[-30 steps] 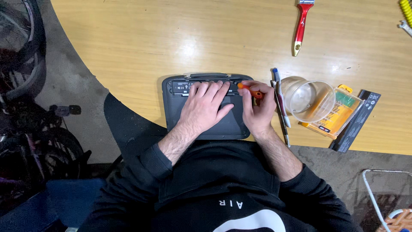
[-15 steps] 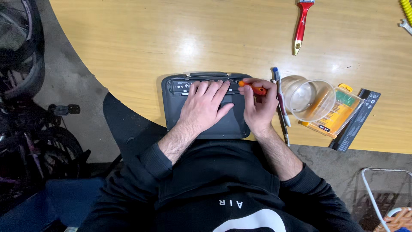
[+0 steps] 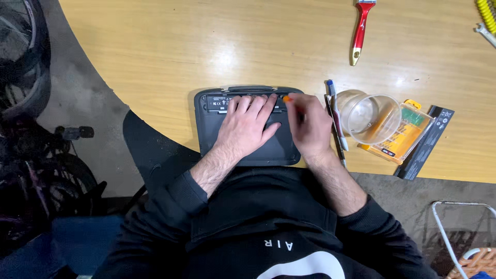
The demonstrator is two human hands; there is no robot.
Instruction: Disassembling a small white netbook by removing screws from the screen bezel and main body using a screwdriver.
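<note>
Our left fingers (image 3: pixel 253 106) lie flat and spread on the dark device (image 3: pixel 247 126), at the table (image 3: pixel 170 51) near edge. Our right hand (image 3: pixel 309 126) pinches an orange tool (image 3: pixel 285 98) at the device's far right corner, beside a pen (image 3: pixel 336 113).

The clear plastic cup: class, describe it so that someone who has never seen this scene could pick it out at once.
Start at the wooden table and find the dark device under the person's hands at its near edge. Just right of the right hand, past two pens, the clear plastic cup lies on its side. It alone is see-through; the yellow packet beside it is flat.
</note>
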